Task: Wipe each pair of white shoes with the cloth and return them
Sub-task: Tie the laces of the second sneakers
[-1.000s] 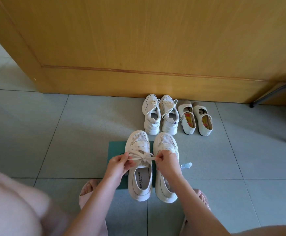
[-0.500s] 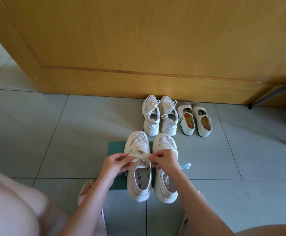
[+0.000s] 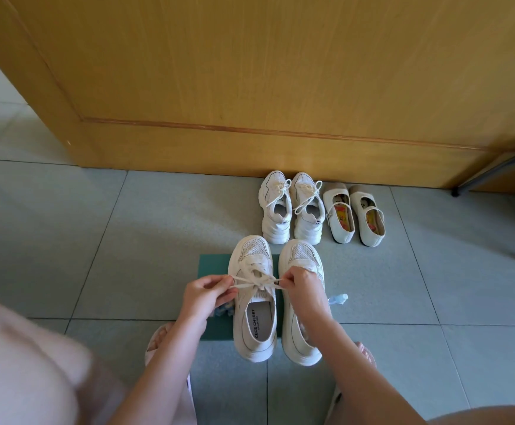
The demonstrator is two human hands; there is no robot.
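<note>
A pair of white mesh sneakers stands on a green mat (image 3: 211, 266) in front of me. My left hand (image 3: 205, 294) and my right hand (image 3: 303, 285) each pinch one end of the lace (image 3: 256, 283) of the left sneaker (image 3: 254, 320), pulling it sideways into a bow. The right sneaker (image 3: 300, 256) is partly hidden under my right hand and wrist. A bit of pale blue cloth (image 3: 339, 299) peeks out to the right of this sneaker, and another bit (image 3: 222, 311) shows under my left hand.
Two more white pairs stand by the wooden door (image 3: 250, 72): chunky laced sneakers (image 3: 291, 210) and strap flats (image 3: 354, 214). A dark metal furniture leg (image 3: 495, 171) is at the right. Grey floor tiles (image 3: 66, 225) lie around. My knees and sandalled feet (image 3: 158, 338) frame the bottom.
Both hands have moved apart, drawing the lace ends outward and tightening the bow on the left sneaker. The shoes have stayed in place.
</note>
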